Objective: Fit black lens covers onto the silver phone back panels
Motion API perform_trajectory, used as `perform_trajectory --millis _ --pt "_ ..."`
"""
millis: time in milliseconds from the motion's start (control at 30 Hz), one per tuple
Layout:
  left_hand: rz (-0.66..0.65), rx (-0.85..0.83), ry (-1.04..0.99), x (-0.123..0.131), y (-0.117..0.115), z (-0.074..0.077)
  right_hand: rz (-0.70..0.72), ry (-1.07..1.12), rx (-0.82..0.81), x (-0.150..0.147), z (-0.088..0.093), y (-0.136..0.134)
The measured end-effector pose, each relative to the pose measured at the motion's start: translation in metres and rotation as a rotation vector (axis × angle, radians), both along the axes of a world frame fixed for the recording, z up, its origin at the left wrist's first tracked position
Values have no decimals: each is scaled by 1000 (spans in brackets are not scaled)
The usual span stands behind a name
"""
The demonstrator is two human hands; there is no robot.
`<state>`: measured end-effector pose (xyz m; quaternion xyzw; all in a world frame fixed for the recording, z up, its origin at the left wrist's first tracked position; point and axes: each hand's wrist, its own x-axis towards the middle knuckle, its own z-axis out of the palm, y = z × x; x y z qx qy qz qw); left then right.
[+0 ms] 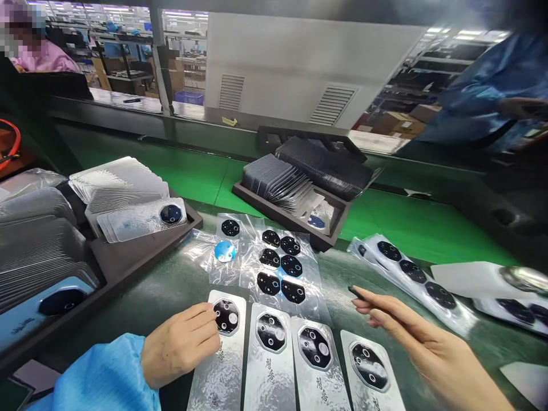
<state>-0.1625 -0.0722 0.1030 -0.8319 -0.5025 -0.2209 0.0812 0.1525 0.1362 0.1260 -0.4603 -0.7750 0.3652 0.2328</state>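
Four silver phone back covers lie in a row at the front of the bench; one is this phone back cover (270,371) with a black octagonal camera plate. My left hand (182,342), in a blue sleeve, has its fingers bent together at the camera plate (225,315) of the leftmost cover, touching it. Its fingertips are partly hidden. My right hand (422,337) is raised right of the row, fingers pressed together, with a small dark tip (354,292) at the fingertips that I cannot make out. Beyond them, black octagonal stickers (291,266) lie on a clear film sheet (314,251).
A dark tray (141,251) of stacked covers stands at left, and another tray (291,214) behind the film. More stickers (411,270) in clear film lie right, near a shiny metal object (524,279). Co-workers sit or stand beyond the bench, one blue sleeve (475,85) at right.
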Motion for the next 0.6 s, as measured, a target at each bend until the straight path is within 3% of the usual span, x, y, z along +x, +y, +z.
perform_trajectory --millis 100,267,433,600 --pt "66 -5 39 0 -1 -2 84 -155 144 11 -17 24" --pt "150 -66 -54 0 0 -2 98 -476 462 9 -50 50" --pt "264 -91 -192 -2 0 -1 180 -791 790 -10 -57 38" --pt "311 -161 -250 -4 -1 -2 250 -811 986 -13 -57 26"
